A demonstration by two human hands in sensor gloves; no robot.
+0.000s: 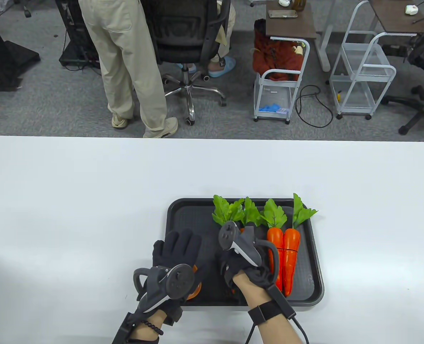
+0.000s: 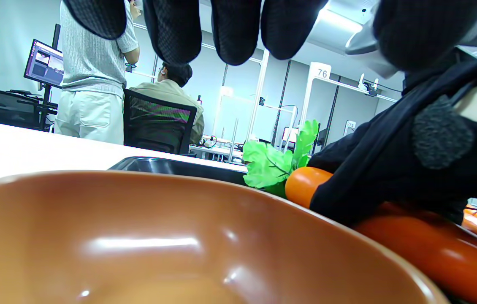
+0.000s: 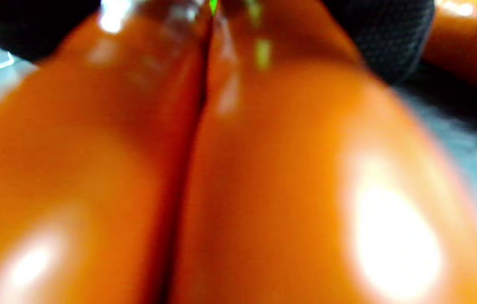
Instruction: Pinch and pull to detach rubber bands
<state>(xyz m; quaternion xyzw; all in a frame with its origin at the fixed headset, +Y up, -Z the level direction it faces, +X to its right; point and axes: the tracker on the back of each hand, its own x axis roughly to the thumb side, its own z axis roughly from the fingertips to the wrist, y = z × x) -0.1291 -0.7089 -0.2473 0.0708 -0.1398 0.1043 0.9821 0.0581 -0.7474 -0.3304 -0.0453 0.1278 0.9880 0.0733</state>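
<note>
A black tray holds orange toy carrots with green leaves. One pair of carrots lies at the tray's right, with a thin dark band across it. My right hand lies over a second pair in the tray's middle and grips it. The right wrist view shows those two carrots pressed side by side, with glove around their top. No band shows there. My left hand hovers flat over an orange bowl, its fingers spread and empty above the bowl.
The tray sits near the front edge of a white table. Its left half is bare apart from the bowl at its front left corner. Beyond the table stand a person, an office chair and white carts.
</note>
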